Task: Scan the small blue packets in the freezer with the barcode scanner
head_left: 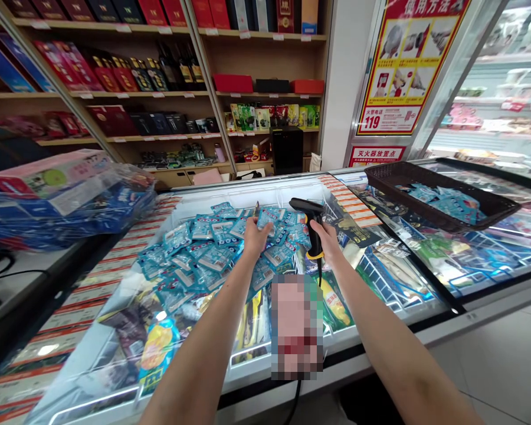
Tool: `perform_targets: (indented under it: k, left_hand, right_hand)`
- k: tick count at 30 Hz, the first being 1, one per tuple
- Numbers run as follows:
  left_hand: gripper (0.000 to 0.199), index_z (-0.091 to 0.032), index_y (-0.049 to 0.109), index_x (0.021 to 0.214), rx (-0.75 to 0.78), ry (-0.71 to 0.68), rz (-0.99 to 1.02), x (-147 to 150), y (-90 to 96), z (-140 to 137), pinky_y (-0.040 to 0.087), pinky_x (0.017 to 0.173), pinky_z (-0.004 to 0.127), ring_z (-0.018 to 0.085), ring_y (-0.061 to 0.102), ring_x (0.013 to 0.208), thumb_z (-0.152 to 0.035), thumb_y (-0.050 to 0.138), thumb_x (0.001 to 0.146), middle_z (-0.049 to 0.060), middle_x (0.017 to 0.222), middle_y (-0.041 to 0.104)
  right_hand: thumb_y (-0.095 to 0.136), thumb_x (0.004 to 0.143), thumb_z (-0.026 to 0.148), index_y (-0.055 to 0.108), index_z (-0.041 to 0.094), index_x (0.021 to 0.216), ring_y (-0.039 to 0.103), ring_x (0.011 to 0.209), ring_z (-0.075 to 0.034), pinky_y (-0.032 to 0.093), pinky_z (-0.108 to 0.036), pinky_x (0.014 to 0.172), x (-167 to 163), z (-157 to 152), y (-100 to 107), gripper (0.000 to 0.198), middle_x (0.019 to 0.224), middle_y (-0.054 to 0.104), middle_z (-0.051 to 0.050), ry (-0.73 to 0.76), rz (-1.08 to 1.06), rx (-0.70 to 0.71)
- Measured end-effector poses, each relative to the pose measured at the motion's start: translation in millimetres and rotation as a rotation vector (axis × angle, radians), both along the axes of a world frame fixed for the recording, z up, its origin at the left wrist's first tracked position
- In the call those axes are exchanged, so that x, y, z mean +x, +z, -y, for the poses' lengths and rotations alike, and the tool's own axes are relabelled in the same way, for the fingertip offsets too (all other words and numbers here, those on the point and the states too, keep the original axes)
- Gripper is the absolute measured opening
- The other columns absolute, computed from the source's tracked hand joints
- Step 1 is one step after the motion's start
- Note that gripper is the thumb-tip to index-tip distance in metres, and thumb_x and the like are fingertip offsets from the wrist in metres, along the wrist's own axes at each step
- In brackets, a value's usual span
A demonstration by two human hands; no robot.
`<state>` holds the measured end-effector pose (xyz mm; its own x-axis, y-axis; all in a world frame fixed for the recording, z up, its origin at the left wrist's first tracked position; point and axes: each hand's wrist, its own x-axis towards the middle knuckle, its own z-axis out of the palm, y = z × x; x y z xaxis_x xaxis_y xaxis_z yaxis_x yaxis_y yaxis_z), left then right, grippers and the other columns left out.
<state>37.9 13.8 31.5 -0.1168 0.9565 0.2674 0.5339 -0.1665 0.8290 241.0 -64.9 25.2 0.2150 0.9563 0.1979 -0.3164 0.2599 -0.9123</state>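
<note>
My left hand is closed over the pile, its fingers around a small blue packet. A thin pointed thing juts up beside those fingers; its kind is unclear. My right hand grips a black and yellow barcode scanner by its handle, the head turned toward the left hand. From the scanner a dark cable hangs down. Many blue packets lie heaped on the freezer's glass top, below and left of my hands.
A brown basket with more blue packets stands at right on the freezer. Plastic-wrapped boxes sit at left. Frozen goods show through the glass. Stocked shelves and a wall poster are behind.
</note>
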Motion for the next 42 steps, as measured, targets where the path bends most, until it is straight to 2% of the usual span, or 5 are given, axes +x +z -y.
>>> perform_targets:
  k: [10, 26, 34, 39, 42]
  left_hand:
    - [0.032, -0.015, 0.039, 0.114, 0.275, 0.465, 0.195, -4.1, 1.7, 33.6, 0.042, 0.099, 0.034, 0.02, 0.051, 0.111, -0.041, 0.034, 0.096, 0.016, 0.119, 0.051]
    - [0.048, -0.012, 0.042, 0.124, 0.131, 0.138, -0.663, -87.5, 10.7, 19.1, 0.048, 0.065, 0.033, 0.03, 0.07, 0.08, -0.048, 0.027, 0.096, 0.018, 0.094, 0.07]
    - [0.048, -0.01, 0.039, 0.125, 0.252, 0.116, -0.448, -84.2, 12.1, 15.3, 0.049, 0.069, 0.035, 0.029, 0.069, 0.084, -0.047, 0.028, 0.096, 0.019, 0.098, 0.067]
    - [0.046, -0.01, 0.037, 0.128, 0.125, -0.065, -0.484, -67.2, 14.7, 12.0, 0.049, 0.067, 0.036, 0.028, 0.068, 0.072, -0.042, 0.027, 0.097, 0.01, 0.075, 0.065]
    - [0.046, -0.009, 0.037, 0.129, 0.075, 0.012, -0.578, -70.2, 15.7, 13.1, 0.049, 0.07, 0.04, 0.032, 0.069, 0.078, -0.04, 0.026, 0.097, 0.014, 0.078, 0.067]
  right_hand:
    - [0.07, 0.074, 0.053, 0.073, 0.021, 0.102, 0.067, 0.082, -0.018, 0.053, -0.03, 0.076, -1.9, 3.2, 3.6, 0.043, 0.106, 0.072, -0.007, -0.01, 0.012, -0.016]
    - [0.07, 0.073, 0.053, 0.073, 0.021, 0.098, 0.067, 0.079, -0.018, 0.05, -0.028, 0.069, -0.7, 5.8, 3.0, 0.042, 0.104, 0.073, -0.007, -0.037, 0.029, -0.044]
    - [0.069, 0.074, 0.053, 0.072, 0.02, 0.1, 0.067, 0.081, -0.019, 0.051, -0.029, 0.07, -2.8, 4.4, 0.8, 0.042, 0.107, 0.073, -0.007, -0.003, 0.042, -0.046]
    - [0.069, 0.075, 0.052, 0.072, 0.02, 0.101, 0.066, 0.079, -0.018, 0.051, -0.03, 0.071, -2.4, 3.2, 0.1, 0.041, 0.106, 0.073, -0.007, -0.017, 0.045, -0.024]
    - [0.069, 0.075, 0.053, 0.073, 0.02, 0.1, 0.067, 0.079, -0.019, 0.051, -0.03, 0.07, -1.7, 2.5, -0.9, 0.042, 0.105, 0.073, -0.008, -0.023, 0.042, -0.029]
